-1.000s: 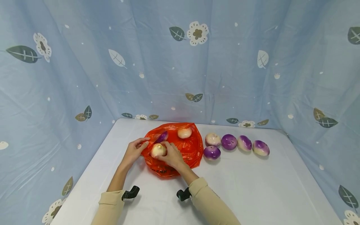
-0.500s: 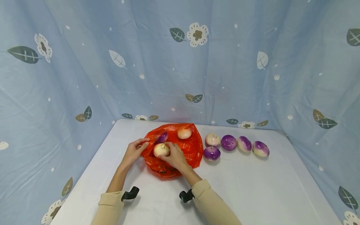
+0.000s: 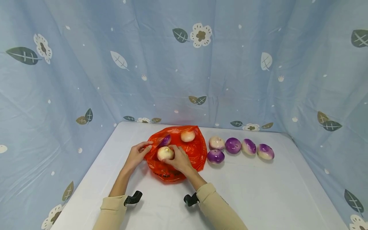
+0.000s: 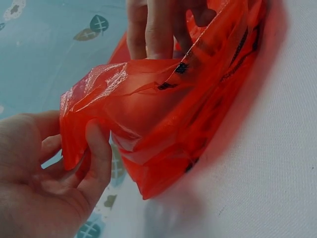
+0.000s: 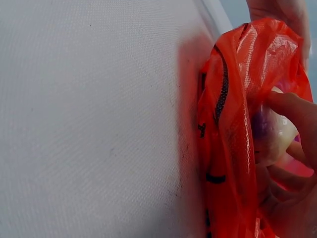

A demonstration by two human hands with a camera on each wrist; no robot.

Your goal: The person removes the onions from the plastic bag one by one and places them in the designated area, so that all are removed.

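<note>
A red plastic bag [image 3: 193, 150] lies spread with its mouth facing up. My left hand [image 3: 137, 156] pinches the bag's left rim; in the left wrist view the bag [image 4: 143, 104] hangs between the thumb and fingers of that hand [image 4: 54, 173]. Inside the bag my right hand [image 3: 179, 159] grips a whitish round vegetable [image 3: 165, 154]. The right wrist view shows this vegetable [image 5: 272, 136], partly purple, held by the thumb and fingers of the right hand [image 5: 292, 193]. A purple vegetable [image 3: 165, 141] and a pale one [image 3: 188, 136] also lie in the bag.
Right of the bag on the white table [image 3: 258, 191] stand a pale vegetable [image 3: 216, 143], purple ones [image 3: 233, 145] [image 3: 215, 157], and two purple-and-white ones [image 3: 249, 147] [image 3: 265, 151]. A blue patterned curtain [image 3: 161, 64] surrounds the table's back and sides.
My right hand has shifted slightly to the right with the whitish vegetable, mostly in the first half second. My left hand has kept its pinch on the rim.
</note>
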